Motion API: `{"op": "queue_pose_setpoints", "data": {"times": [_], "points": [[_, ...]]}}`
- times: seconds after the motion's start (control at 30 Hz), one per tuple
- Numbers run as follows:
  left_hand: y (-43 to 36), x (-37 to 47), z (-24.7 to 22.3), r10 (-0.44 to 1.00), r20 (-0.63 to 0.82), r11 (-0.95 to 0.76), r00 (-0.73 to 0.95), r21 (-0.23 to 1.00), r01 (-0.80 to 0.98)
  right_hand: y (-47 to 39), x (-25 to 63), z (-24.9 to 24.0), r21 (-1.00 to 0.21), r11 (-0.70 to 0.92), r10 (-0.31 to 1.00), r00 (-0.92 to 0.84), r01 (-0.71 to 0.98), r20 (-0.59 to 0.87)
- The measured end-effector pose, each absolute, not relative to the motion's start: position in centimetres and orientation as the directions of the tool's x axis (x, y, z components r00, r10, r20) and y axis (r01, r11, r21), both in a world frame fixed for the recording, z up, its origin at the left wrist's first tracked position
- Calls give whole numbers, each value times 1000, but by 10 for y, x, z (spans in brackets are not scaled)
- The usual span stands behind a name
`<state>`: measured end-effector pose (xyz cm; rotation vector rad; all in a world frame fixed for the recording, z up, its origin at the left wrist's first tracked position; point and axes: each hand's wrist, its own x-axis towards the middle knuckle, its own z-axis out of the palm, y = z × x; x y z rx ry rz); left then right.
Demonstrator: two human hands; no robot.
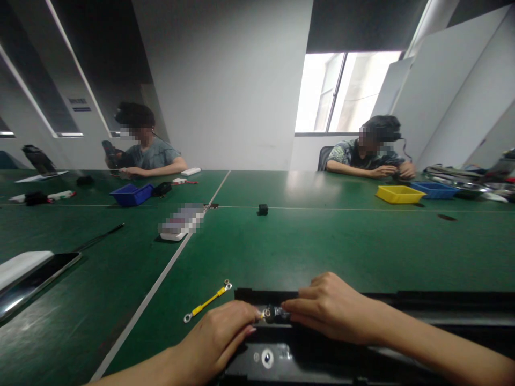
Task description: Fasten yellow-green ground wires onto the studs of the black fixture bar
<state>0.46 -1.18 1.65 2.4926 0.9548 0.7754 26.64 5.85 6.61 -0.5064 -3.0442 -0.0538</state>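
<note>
My left hand point(225, 327) is closed in a pinch at the left end of a long black housing point(277, 362). At its fingertips shows a brass-coloured ring terminal point(266, 314) with a bit of yellow beside it; the rest is hidden by the fingers. From the right, my right hand point(328, 305) reaches over the housing, its fingers closed on a small dark part point(279, 313) that touches or nearly touches the ring. On the green table to the left lies a short yellow cable point(209, 302) with a ring terminal at each end.
A small black cube point(263, 209) and a white device point(181, 222) stand further off. Phones point(38, 279) lie at left. Blue point(131, 195) and yellow point(400, 194) bins are near two people seated across the green table point(341, 241).
</note>
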Motion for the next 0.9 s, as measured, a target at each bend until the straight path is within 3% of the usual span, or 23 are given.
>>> {"op": "queue_pose_setpoints", "data": {"times": [0.9], "points": [[-12,5,18,699,375,-708,609,485,514,63,269,73,7,940,339,-938,341,77]]}}
